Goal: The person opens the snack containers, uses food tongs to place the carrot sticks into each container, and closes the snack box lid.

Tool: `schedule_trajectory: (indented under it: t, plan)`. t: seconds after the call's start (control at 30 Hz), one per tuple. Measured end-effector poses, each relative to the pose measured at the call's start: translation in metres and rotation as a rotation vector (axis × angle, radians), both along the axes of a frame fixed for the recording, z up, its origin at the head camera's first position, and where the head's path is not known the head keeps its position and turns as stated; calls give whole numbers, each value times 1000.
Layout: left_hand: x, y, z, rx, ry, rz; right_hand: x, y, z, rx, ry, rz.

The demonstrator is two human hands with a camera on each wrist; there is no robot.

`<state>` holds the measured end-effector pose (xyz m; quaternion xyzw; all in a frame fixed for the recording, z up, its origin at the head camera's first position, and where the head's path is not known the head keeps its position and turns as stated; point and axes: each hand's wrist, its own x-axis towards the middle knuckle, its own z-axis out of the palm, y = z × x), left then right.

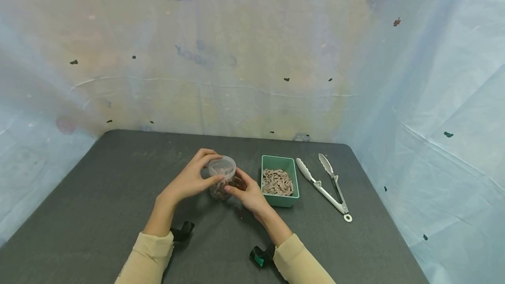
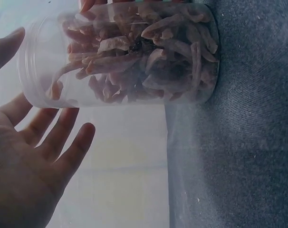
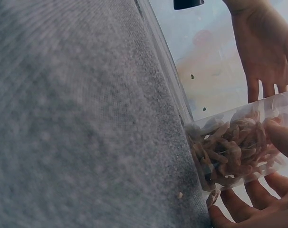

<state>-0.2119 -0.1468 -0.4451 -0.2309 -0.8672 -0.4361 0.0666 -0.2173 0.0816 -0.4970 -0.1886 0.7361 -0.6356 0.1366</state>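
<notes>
A clear plastic jar [image 1: 219, 191] stands upright on the dark table, partly filled with brownish strips that look like dried meat pieces [image 2: 134, 57]. Over its translucent lid [image 1: 222, 166] arches my left hand [image 1: 192, 178], thumb on the near side and fingers round the far side. My right hand [image 1: 250, 194] grips the jar's body from the right, its thumb across the front. In the right wrist view, the jar [image 3: 234, 152] meets the cloth-like surface at its base, with a small loose strip [image 3: 213, 197] beside it.
A green rectangular tub [image 1: 279, 200] holding similar strips sits just right of the jar. Spread metal tongs [image 1: 325, 193] lie further right. Light patterned sheeting [image 1: 244, 56] hangs behind the table [image 1: 118, 179] and along its sides.
</notes>
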Motion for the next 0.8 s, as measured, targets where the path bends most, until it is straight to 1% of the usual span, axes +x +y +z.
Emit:
schedule_trajectory:
  t: [0.07,0.17,0.27,0.4,0.63,0.7,0.8]
  plan:
    - [0,-2,0,-3,15,-19,0,0,0,0,0,2]
    - [0,-3,1,-16,15,-37,-1,0,0,1,8,5]
    - [1,-4,3,-31,6,-40,0,0,1,10,5,1]
    - [1,-2,3,-22,-4,-19,0,0,0,11,-1,-3]
    - [1,3,3,-9,-20,53,1,0,1,2,1,3]
    - [0,3,2,-10,-11,56,1,-1,2,-2,5,4]
    - [0,1,2,-18,14,44,1,-1,2,-1,-3,-1]
